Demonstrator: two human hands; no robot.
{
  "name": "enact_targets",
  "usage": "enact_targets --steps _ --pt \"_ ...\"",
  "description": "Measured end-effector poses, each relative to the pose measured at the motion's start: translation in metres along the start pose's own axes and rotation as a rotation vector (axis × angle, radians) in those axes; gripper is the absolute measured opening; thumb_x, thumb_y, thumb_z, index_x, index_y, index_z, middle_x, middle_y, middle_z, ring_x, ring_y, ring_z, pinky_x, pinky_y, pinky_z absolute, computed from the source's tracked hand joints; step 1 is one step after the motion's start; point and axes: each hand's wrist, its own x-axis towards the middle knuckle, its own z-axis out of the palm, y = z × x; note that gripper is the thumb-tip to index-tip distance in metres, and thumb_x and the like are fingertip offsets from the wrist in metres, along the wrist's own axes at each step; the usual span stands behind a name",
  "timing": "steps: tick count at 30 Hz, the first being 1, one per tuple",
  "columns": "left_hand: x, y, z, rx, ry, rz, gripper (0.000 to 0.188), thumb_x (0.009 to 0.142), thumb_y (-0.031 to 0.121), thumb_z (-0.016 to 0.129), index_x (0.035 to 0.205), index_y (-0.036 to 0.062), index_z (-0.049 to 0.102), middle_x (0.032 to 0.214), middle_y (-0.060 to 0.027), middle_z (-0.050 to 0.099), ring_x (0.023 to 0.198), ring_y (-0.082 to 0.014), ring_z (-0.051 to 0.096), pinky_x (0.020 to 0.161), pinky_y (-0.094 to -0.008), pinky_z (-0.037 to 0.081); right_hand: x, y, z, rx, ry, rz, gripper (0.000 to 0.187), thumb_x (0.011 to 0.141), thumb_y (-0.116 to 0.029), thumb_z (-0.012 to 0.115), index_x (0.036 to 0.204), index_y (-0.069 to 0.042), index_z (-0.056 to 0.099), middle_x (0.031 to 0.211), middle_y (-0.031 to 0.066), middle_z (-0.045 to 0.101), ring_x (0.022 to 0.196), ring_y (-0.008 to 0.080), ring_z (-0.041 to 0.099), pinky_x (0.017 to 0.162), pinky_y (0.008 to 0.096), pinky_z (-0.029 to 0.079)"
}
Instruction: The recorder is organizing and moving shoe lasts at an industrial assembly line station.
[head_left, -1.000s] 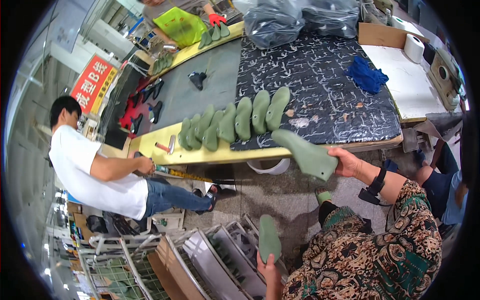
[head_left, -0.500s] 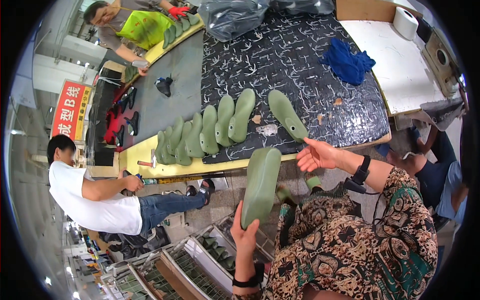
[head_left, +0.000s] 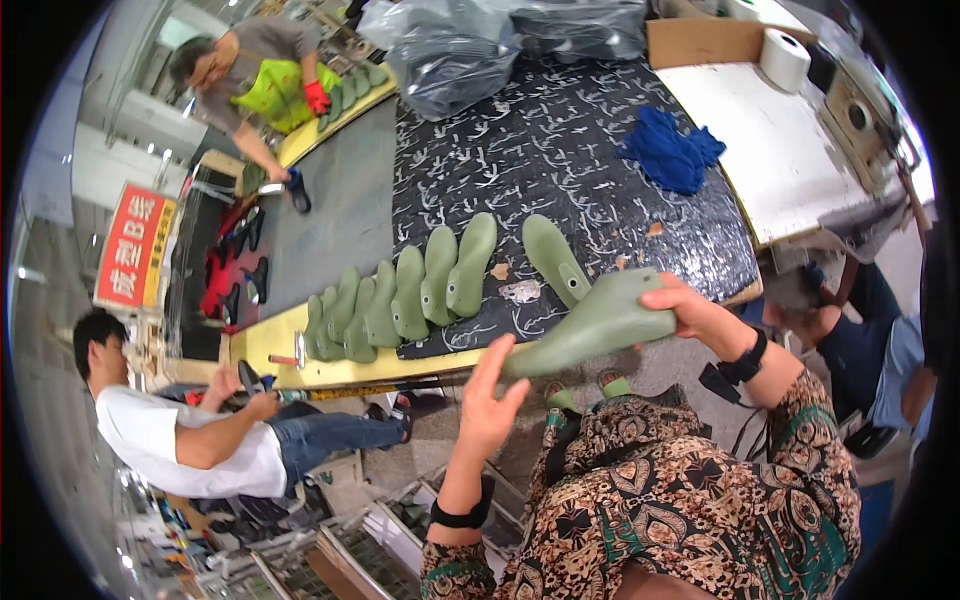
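A green shoe last is held in front of me above the table's near edge, lying almost level with its toe to the left. My right hand is closed round its heel end. By the toe, my left hand is open, fingers and thumb apart; whether it touches the last I cannot tell. Just beyond, a single last lies on the black table cover, partly hidden by the held one. To its left, several green lasts are lined up side by side along the edge.
A blue cloth and plastic bags lie on the table. A white worktop stands at right, with a sewing machine. A co-worker stands at left, another across the table. Wire racks stand below.
The last has swung from upright to nearly level. My right hand has taken its heel end, and my left hand has let go and opened. The far co-worker now holds a dark shoe.
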Motion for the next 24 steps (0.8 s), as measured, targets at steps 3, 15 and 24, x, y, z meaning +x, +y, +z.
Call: enact_targets --steps 3,15,24 --pt "0.004 -0.018 0.004 -0.195 0.21 -0.09 0.061 0.081 -0.004 0.058 0.136 -0.0005 0.032 0.128 -0.0159 0.046 0.115 -0.0208 0.048 0.093 -0.03 0.04 -0.006 -0.016 -0.003 0.105 0.342 -0.377 0.054 0.081 -0.029 0.062 0.121 0.003 0.046 0.106 0.0164 0.059 0.088 0.026 0.062 0.061 0.0383 0.057" --pt "-0.29 -0.226 0.087 -0.265 0.399 -1.028 0.047 0.08 0.017 0.061 0.122 -0.0012 0.049 0.085 -0.0102 0.063 0.072 -0.0166 0.06 0.064 -0.027 0.047 0.082 0.037 -0.081 -1.355 0.76 -0.415 0.061 0.084 -0.031 0.06 0.131 0.0 0.035 0.109 0.0287 0.056 0.101 0.0414 0.055 0.085 0.0438 0.044" --pt "-0.431 -0.12 0.185 -0.68 1.034 -1.631 0.034 0.08 0.011 0.06 0.111 0.0008 0.053 0.071 -0.0079 0.058 0.056 -0.0173 0.058 0.047 -0.0289 0.045 0.104 0.0 -0.091 -1.789 0.565 -0.168 0.048 0.082 -0.02 0.054 0.127 -0.006 0.044 0.105 0.0274 0.059 0.098 0.0388 0.058 0.082 0.0432 0.044"
